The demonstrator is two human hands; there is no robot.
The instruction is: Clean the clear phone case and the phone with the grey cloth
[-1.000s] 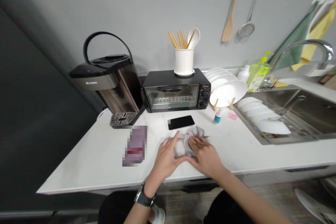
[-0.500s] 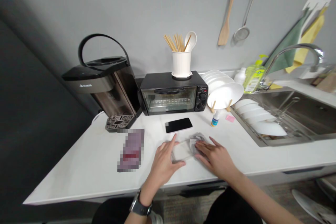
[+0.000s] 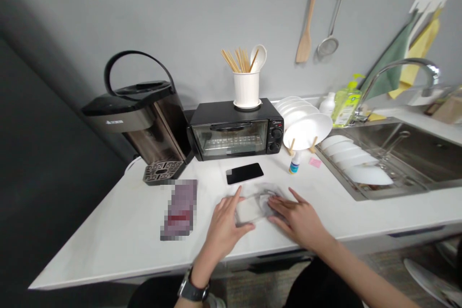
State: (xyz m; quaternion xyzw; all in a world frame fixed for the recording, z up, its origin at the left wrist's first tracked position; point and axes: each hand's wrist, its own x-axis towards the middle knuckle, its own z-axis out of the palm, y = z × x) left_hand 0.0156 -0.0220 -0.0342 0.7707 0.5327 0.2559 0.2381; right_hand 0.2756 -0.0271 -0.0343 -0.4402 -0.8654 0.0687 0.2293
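A clear phone case (image 3: pixel 248 210) lies on the white counter in front of me. My left hand (image 3: pixel 224 225) grips its left end, thumb along the near edge and fingers along the far one. Under the fingers of my right hand (image 3: pixel 299 219) is a thin grey cloth (image 3: pixel 266 198), pressed onto the right part of the case and blurred. The case's right end is hidden by cloth and fingers. Just beyond lies a black-screened phone (image 3: pixel 245 173). A small white-and-blue bottle (image 3: pixel 294 164) stands to the right, beside a pink packet (image 3: pixel 315 162).
A toaster oven (image 3: pixel 231 114) carries a white utensil holder (image 3: pixel 247 89) with chopsticks. At left stand a water dispenser (image 3: pixel 144 120) and a blurred-out purple item (image 3: pixel 180 209). White plates (image 3: pixel 306 130) are racked at right, near the sink (image 3: pixel 355 192) with dishes.
The grey cloth has shifted and spread slightly leftward over the case, with my right fingers still on it. My left hand stays on the case. The view has moved slightly.
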